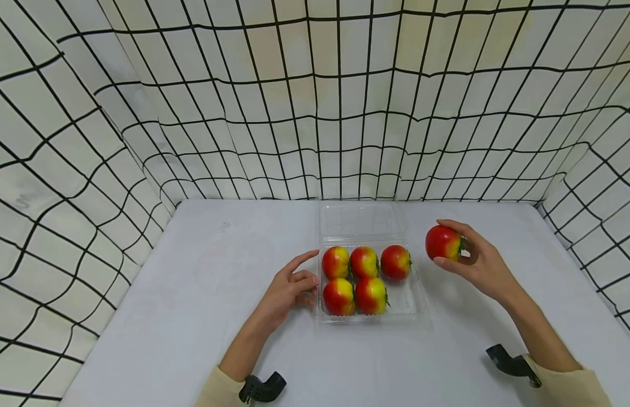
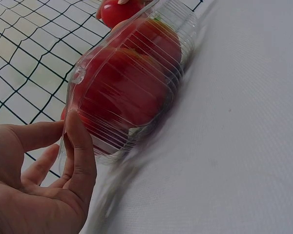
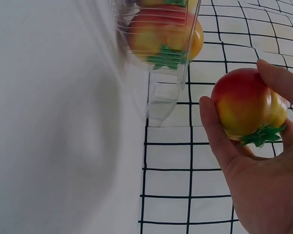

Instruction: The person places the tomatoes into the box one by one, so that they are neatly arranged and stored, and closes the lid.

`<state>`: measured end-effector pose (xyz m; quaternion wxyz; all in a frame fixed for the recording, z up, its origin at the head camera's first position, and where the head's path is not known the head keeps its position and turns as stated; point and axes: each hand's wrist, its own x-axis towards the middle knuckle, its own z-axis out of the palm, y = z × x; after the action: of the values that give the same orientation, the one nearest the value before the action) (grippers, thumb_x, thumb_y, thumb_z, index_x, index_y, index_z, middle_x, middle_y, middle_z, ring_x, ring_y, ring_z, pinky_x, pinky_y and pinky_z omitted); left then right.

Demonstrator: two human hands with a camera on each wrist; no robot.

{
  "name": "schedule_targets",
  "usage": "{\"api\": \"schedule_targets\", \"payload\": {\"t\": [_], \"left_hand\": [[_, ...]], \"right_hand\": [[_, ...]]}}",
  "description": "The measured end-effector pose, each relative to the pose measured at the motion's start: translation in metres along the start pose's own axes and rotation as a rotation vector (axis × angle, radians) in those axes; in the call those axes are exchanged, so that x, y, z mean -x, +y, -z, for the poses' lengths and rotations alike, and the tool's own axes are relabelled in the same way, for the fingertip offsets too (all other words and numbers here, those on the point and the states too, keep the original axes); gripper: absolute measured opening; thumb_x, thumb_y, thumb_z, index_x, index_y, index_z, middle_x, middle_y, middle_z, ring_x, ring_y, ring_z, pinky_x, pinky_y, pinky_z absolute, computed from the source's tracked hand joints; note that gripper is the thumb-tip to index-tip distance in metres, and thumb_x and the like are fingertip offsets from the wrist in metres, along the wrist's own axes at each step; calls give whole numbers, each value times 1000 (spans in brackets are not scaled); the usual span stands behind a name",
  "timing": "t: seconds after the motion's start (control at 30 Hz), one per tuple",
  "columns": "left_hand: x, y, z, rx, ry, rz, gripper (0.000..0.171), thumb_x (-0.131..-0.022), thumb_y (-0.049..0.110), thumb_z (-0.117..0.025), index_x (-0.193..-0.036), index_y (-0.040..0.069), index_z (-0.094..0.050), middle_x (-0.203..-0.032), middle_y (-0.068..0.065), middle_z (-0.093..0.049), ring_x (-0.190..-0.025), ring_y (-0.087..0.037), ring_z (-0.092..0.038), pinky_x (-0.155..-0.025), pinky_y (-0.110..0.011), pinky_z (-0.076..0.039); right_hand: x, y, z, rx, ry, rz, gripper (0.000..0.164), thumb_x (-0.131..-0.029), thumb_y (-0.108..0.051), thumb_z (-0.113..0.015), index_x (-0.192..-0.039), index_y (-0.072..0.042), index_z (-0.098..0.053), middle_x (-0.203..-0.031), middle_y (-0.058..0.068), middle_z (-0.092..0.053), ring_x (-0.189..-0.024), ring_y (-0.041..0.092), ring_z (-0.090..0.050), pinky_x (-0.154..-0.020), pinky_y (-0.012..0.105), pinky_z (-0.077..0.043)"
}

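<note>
My right hand (image 1: 481, 263) holds a red-and-yellow tomato (image 1: 441, 243) above the table, to the right of a clear plastic box (image 1: 406, 302). In the right wrist view, thumb and fingers grip the tomato (image 3: 244, 105) round its sides, its green leafy top toward the palm. Several like tomatoes (image 1: 364, 262) sit in the box: three in the far row, two in the near row. The box's near right spot holds no tomato. At the box's left side is my left hand (image 1: 289, 288), fingertips resting against the clear wall (image 2: 100, 144).
The clear lid (image 1: 363, 220) lies folded back behind the box. White cloth covers the table (image 1: 218, 305). Black netting (image 1: 340, 118) over white panels rises at the back and both sides. A black wrist mount (image 1: 513, 362) sits at each sleeve.
</note>
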<state>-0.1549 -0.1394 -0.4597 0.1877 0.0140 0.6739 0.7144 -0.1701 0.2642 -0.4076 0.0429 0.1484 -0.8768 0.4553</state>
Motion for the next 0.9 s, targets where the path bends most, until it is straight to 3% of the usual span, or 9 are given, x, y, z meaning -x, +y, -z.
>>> {"api": "schedule_targets", "payload": {"t": [0.07, 0.27, 0.4, 0.53, 0.9], "left_hand": [[0, 0, 0, 0, 0, 1, 59, -103, 16, -65, -158, 26, -43, -90, 3, -64, -77, -14, -63, -71, -24, -62], [0, 1, 1, -8, -4, 1, 61, -103, 18, -66, -158, 24, -42, -91, 4, -65, -78, -14, -64, -72, -24, -62], [1, 1, 1, -5, -3, 0, 61, -102, 18, -66, -159, 24, -42, -91, 3, -65, -77, -14, -64, -72, -24, -62], [0, 0, 0, -2, -7, -2, 61, -103, 17, -66, -159, 24, -42, -91, 3, -64, -77, -13, -63, -71, -24, -62], [1, 1, -1, -13, 3, 4, 59, -104, 16, -63, -158, 25, -43, -90, 4, -65, -77, -13, -64, -72, -24, -62]], "right_hand": [[0, -2, -1, 3, 2, 2, 70, -94, -17, -77, -157, -22, -45, -152, 12, -48, -123, 15, -52, -84, 10, -55], [1, -5, -4, -7, -8, 11, 72, -98, -17, -73, -160, -24, -38, -149, 18, -50, -128, 40, -56, -86, 8, -52], [1, -8, -6, -43, -29, 9, 76, -95, -16, -76, -160, -17, -35, -145, 17, -53, -124, 16, -59, -87, 10, -55], [4, -11, -8, -91, -45, -4, 67, -94, -15, -77, -152, -11, -43, -145, 12, -52, -115, -6, -57, -84, 16, -59], [8, -18, -14, -21, -58, 38, 73, -92, -18, -80, -156, -23, -44, -147, 9, -54, -123, -7, -49, -93, 10, -52]]}}
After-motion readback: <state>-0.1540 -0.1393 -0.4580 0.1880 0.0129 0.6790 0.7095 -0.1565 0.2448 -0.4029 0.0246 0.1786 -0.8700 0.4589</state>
